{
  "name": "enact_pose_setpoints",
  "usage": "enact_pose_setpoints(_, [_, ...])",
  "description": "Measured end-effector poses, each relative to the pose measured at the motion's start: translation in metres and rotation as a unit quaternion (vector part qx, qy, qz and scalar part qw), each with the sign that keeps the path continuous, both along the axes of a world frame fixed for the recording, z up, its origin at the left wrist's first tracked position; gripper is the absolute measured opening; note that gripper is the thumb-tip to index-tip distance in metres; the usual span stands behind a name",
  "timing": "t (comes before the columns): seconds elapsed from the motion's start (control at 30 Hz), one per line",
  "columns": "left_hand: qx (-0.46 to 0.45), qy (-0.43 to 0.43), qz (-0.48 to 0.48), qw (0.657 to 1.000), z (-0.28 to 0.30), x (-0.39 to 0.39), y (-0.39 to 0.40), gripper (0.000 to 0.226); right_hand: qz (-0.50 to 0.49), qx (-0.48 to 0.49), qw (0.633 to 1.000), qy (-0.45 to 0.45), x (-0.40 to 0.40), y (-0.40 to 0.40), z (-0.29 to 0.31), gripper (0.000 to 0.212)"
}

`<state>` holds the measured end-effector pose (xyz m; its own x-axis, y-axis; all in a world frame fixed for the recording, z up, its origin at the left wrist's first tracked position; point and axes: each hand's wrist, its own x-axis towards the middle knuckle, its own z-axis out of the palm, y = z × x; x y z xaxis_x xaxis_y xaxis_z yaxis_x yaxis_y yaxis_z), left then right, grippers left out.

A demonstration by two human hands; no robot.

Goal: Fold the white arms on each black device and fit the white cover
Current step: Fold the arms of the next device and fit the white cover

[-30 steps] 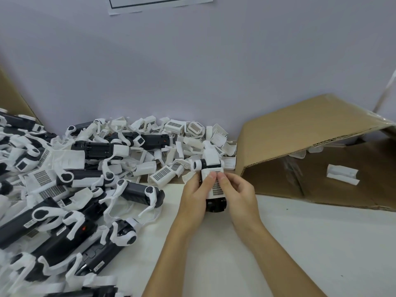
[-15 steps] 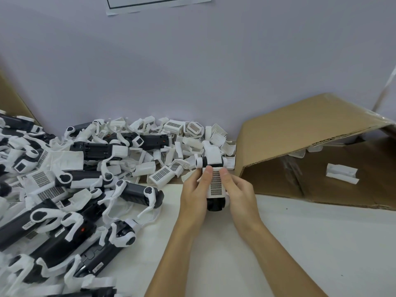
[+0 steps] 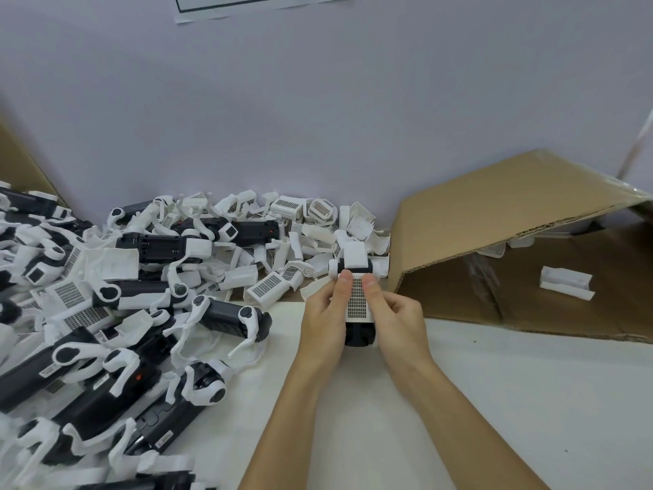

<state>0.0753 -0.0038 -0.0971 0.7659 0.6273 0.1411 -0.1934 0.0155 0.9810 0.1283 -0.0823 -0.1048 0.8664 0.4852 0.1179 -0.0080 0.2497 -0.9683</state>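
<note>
A black device [image 3: 359, 334] stands between my hands at the table's middle, its white arms folded against its far end. A white cover with a grid label [image 3: 357, 300] lies on top of it. My left hand [image 3: 327, 318] grips the device's left side, thumb pressing the cover near its far edge. My right hand [image 3: 395, 318] grips the right side, thumb pressing the cover beside the left thumb. The device's underside and sides are hidden by my fingers.
A large pile of black devices with unfolded white arms [image 3: 106, 330] fills the left side. Loose white covers [image 3: 318, 221] are heaped at the back against the wall. An open cardboard box [image 3: 494, 221] lies at right with a white part [image 3: 567, 282] inside.
Both thumbs have slid forward along the cover toward the device's far end. The device has stayed in place between my hands.
</note>
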Motion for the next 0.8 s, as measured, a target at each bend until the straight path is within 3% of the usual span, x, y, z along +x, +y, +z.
enact_pose_setpoints(0.1, [-0.025,-0.005,-0.047,0.999,0.0007,-0.0001,0.0021,0.025,-0.01,-0.003,1.0,0.017,0.0032,0.001,-0.0027,0.039])
enact_pose_setpoints(0.2, [0.008,-0.002,-0.01,1.0,-0.0015,0.0014,0.0038,0.024,0.022,0.025,0.999,0.04,0.0052,-0.0013,-0.0022,0.037])
enact_pose_setpoints(0.33, [0.024,-0.015,0.03,0.999,-0.0031,0.0013,0.0067,0.032,0.016,0.001,1.0,-0.009,0.0044,-0.0018,-0.0033,0.024])
enact_pose_setpoints(0.47, [0.022,-0.016,0.031,0.999,-0.0038,0.002,0.0067,0.033,0.001,-0.005,1.0,-0.023,0.0019,-0.0011,-0.002,0.024])
enact_pose_setpoints(0.6, [-0.017,-0.019,-0.026,0.999,-0.0017,-0.0012,0.008,0.022,-0.001,-0.009,1.0,-0.011,0.0023,0.0003,-0.0014,0.031])
enact_pose_setpoints(0.7, [0.005,-0.027,-0.048,0.998,-0.0017,-0.0013,0.0066,0.029,0.034,0.025,0.999,0.021,0.0047,-0.0013,-0.0021,0.03])
enact_pose_setpoints(0.8, [0.033,-0.015,-0.029,0.999,-0.0036,-0.0014,0.0057,0.023,0.034,0.007,0.999,-0.018,0.0054,-0.0027,-0.0043,0.023])
